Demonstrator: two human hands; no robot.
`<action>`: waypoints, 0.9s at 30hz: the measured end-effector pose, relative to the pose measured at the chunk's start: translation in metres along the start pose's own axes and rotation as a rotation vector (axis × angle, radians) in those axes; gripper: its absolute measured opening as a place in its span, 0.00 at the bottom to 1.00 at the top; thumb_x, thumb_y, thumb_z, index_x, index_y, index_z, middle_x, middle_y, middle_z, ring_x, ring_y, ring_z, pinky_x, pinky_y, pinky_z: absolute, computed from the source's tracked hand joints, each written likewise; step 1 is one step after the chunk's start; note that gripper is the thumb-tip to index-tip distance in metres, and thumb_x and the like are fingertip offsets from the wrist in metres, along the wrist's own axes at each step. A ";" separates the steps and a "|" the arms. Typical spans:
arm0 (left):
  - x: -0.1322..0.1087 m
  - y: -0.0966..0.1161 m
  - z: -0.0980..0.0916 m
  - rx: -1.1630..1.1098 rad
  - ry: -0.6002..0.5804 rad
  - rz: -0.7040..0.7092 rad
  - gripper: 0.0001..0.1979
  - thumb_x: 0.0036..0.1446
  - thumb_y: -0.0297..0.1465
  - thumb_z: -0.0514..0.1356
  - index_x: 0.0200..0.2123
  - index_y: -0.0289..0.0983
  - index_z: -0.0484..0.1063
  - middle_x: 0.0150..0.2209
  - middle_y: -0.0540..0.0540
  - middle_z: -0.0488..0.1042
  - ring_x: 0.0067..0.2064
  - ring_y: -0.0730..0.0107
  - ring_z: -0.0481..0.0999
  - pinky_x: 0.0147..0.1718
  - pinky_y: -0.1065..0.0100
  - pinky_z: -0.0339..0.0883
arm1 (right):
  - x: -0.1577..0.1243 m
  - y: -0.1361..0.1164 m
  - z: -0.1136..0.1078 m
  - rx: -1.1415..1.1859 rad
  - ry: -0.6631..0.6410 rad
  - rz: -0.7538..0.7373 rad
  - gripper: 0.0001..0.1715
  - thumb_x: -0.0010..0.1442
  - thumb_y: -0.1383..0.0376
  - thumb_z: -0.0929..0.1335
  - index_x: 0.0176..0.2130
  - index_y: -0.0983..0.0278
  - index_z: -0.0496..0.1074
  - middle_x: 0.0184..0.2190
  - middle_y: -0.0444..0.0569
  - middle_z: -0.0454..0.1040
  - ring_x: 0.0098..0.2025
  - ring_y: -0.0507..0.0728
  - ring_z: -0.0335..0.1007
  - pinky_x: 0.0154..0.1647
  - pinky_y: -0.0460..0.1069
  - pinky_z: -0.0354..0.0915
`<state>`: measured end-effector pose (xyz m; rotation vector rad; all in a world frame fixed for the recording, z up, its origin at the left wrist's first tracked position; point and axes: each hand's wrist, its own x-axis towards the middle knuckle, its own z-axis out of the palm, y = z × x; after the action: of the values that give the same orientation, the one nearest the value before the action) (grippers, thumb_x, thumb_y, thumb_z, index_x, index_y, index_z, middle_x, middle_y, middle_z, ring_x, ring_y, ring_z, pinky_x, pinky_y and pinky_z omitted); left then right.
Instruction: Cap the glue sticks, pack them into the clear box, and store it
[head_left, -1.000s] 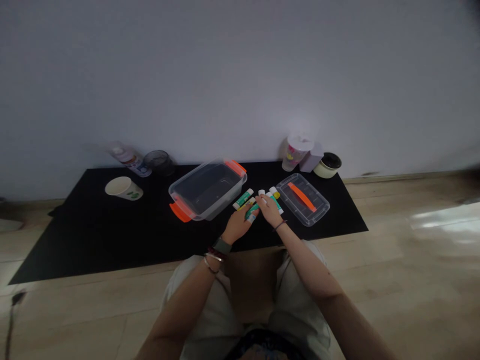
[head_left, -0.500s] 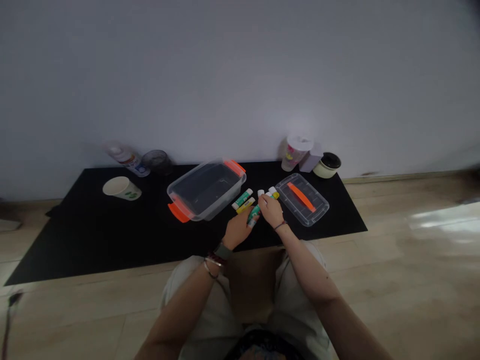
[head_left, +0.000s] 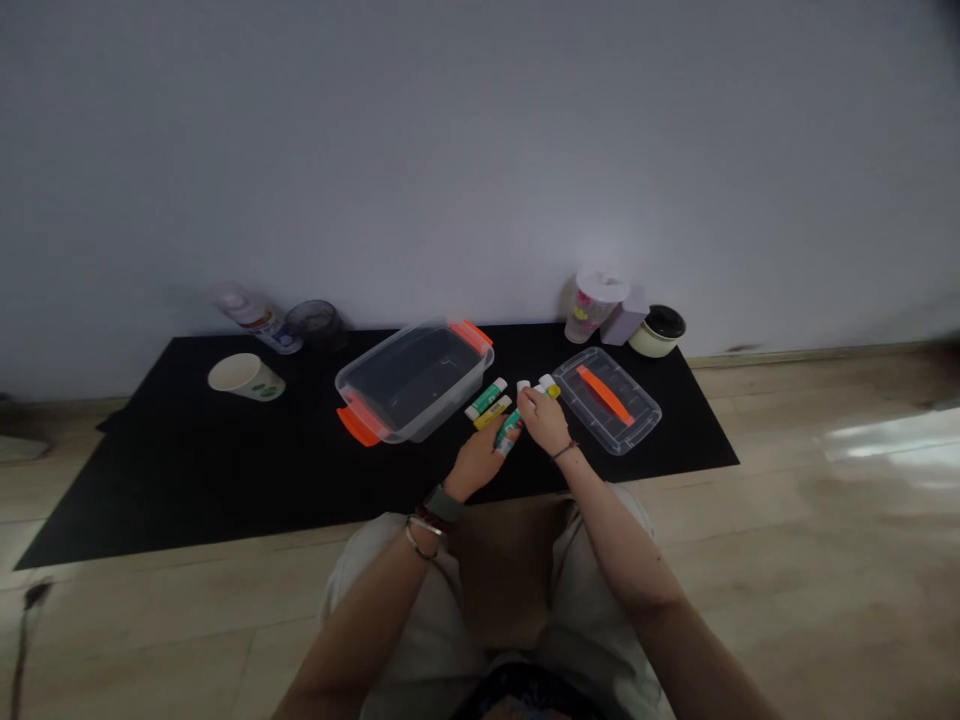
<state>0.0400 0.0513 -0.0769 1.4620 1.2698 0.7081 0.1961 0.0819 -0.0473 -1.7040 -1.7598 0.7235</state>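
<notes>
On the black mat, which lies on a wooden floor against a wall, a paper cup lies on its side at the far left. Behind it, a plastic bottle lies tilted beside a dark jar. Next comes a clear box with orange latches, open and without its lid.

Just right of the box lie a green stick and a yellow stick, side by side. The left hand, with a watch at its wrist, reaches in, its fingers against a teal stick. The right hand is half curled over the upper end of that stick and a yellow-capped stick; I cannot tell whether either hand grips.

Further right is a clear lid with an orange handle. Behind it, by the wall, stand a lidded cup, a lilac box and a cream pot.
</notes>
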 end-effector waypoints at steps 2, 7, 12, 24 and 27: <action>0.000 0.003 0.001 -0.003 0.025 -0.023 0.22 0.58 0.47 0.61 0.49 0.39 0.71 0.36 0.43 0.73 0.34 0.65 0.73 0.32 0.66 0.66 | 0.000 0.000 0.002 0.005 0.021 0.041 0.17 0.66 0.60 0.60 0.27 0.61 0.63 0.23 0.45 0.65 0.28 0.53 0.60 0.31 0.47 0.52; -0.003 0.013 0.001 -0.532 -0.243 -0.151 0.26 0.57 0.55 0.58 0.41 0.37 0.69 0.26 0.51 0.66 0.22 0.78 0.62 0.20 0.74 0.55 | -0.001 0.000 0.000 0.287 0.003 -0.106 0.24 0.65 0.48 0.60 0.26 0.61 0.63 0.23 0.42 0.63 0.27 0.52 0.58 0.31 0.46 0.54; -0.005 0.014 0.005 -0.483 -0.152 -0.085 0.30 0.53 0.58 0.60 0.42 0.37 0.69 0.24 0.54 0.66 0.21 0.79 0.61 0.20 0.74 0.56 | 0.000 0.000 0.001 0.365 0.001 -0.123 0.22 0.65 0.50 0.60 0.26 0.61 0.62 0.22 0.41 0.61 0.27 0.52 0.57 0.30 0.46 0.53; -0.014 0.048 -0.044 -0.175 -0.065 0.064 0.28 0.54 0.51 0.63 0.47 0.34 0.76 0.40 0.42 0.78 0.38 0.63 0.75 0.36 0.65 0.70 | 0.001 -0.005 0.003 0.999 -0.111 0.054 0.33 0.64 0.38 0.53 0.42 0.60 0.67 0.20 0.39 0.57 0.19 0.50 0.48 0.18 0.45 0.44; -0.003 0.059 -0.079 -0.147 0.124 0.124 0.26 0.53 0.48 0.64 0.47 0.34 0.74 0.42 0.42 0.78 0.42 0.62 0.76 0.41 0.64 0.71 | 0.003 -0.004 0.003 1.038 -0.101 0.090 0.33 0.63 0.37 0.54 0.42 0.60 0.67 0.19 0.38 0.57 0.18 0.48 0.47 0.18 0.45 0.43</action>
<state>-0.0123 0.0781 0.0021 1.4022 1.2011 0.9677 0.1909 0.0850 -0.0465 -1.0163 -1.0135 1.4484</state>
